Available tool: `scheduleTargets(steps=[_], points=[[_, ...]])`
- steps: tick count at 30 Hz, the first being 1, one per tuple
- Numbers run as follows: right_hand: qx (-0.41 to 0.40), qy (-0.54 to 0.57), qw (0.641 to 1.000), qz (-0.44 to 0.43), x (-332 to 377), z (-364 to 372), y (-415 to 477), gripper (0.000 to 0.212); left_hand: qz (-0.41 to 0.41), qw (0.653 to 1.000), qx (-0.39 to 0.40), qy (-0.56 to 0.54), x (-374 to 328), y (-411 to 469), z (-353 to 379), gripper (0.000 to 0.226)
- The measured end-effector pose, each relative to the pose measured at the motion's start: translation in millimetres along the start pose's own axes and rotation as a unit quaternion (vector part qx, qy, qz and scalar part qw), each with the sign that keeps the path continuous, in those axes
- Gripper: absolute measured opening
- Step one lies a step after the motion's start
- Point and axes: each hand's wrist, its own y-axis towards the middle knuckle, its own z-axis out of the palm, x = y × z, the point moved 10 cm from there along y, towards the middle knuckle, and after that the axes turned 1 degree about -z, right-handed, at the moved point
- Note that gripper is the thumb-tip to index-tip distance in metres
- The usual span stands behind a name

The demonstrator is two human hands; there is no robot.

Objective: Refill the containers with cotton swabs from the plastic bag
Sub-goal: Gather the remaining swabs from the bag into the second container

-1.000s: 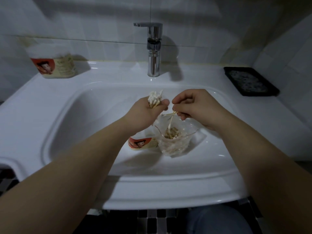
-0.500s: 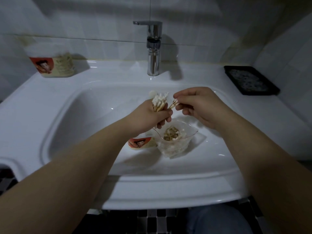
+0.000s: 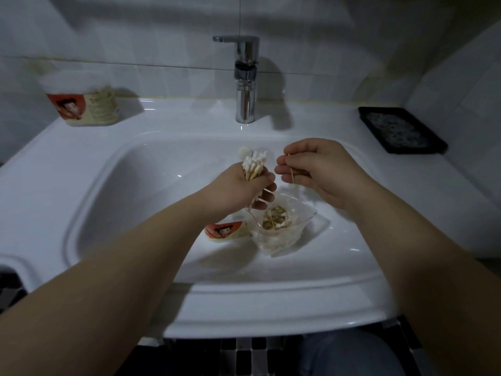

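Observation:
My left hand (image 3: 238, 188) grips an upright bundle of cotton swabs (image 3: 253, 165) over the sink basin, their white tips sticking out above my fist. Just to its right, my right hand (image 3: 317, 169) pinches a few swabs (image 3: 292, 175) between thumb and fingers. Below both hands an open clear plastic bag (image 3: 282, 232) holding more swabs lies in the basin. A container with a red label (image 3: 226, 230) lies on its side next to the bag. A second labelled container (image 3: 81, 104) stands on the sink's back left ledge.
The white sink (image 3: 135, 185) fills the middle, with a chrome tap (image 3: 245, 85) at the back. A black tray (image 3: 400, 130) rests on the right ledge. A round white plug (image 3: 245, 152) shows behind the bundle. Tiled walls close in behind and at the right.
My right hand has risen from the bag with a few swabs and drawn slightly right of the bundle. My left hand keeps the bundle, lifted a little.

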Motion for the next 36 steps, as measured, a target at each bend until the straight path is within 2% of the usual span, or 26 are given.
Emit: scheduleTargets(steps=[3, 6, 13, 18, 22, 24, 28, 29, 31, 34, 36], points=[[0.011, -0.004, 1.0, -0.005, 1.9, 3.8, -1.0, 0.012, -0.004, 0.998, 0.016, -0.053, 0.6, -0.4, 2.6, 0.017], [0.021, -0.079, 0.996, -0.026, 3.9, 5.2, -1.2, 0.015, -0.003, 0.997, 0.028, -0.077, -0.9, -0.8, 3.6, 0.01], [0.016, -0.225, 0.968, -0.105, 12.9, 7.4, -0.8, 0.008, -0.019, 0.998, 0.029, -0.048, 0.2, -2.9, 5.4, 0.018], [0.107, -0.233, 0.958, -0.132, 7.5, 29.3, -5.0, 0.047, -0.034, 0.995, 0.041, -0.088, 1.0, -3.9, 9.4, 0.015], [0.183, -0.304, 0.923, -0.146, 2.3, 47.9, -11.6, 0.062, -0.046, 0.991, 0.047, -0.116, 5.3, -5.0, 9.3, 0.019], [0.194, -0.323, 0.916, -0.14, 0.0, 49.1, -13.6, 0.07, -0.057, 0.988, 0.046, -0.138, 6.9, -5.2, 9.4, 0.021], [0.207, -0.357, 0.899, -0.148, -3.2, 59.2, -22.0, 0.115, -0.071, 0.977, 0.037, -0.197, 4.1, -4.4, 9.0, 0.019], [0.203, -0.355, 0.9, -0.151, -3.6, 63.1, -22.4, 0.12, -0.073, 0.975, 0.036, -0.207, 3.9, -4.0, 8.9, 0.021], [0.179, -0.363, 0.896, -0.182, 2.1, 68.4, -20.8, 0.112, -0.081, 0.973, 0.044, -0.212, 4.6, -4.4, 10.7, 0.018], [0.145, -0.401, 0.875, -0.231, 17.3, 65.5, -20.6, 0.081, -0.108, 0.968, 0.057, -0.22, 10.3, -5.6, 13.2, 0.014], [0.142, -0.413, 0.87, -0.229, 19.0, 61.7, -22.7, 0.081, -0.122, 0.965, 0.063, -0.224, 13.2, -5.7, 14.0, 0.013]])
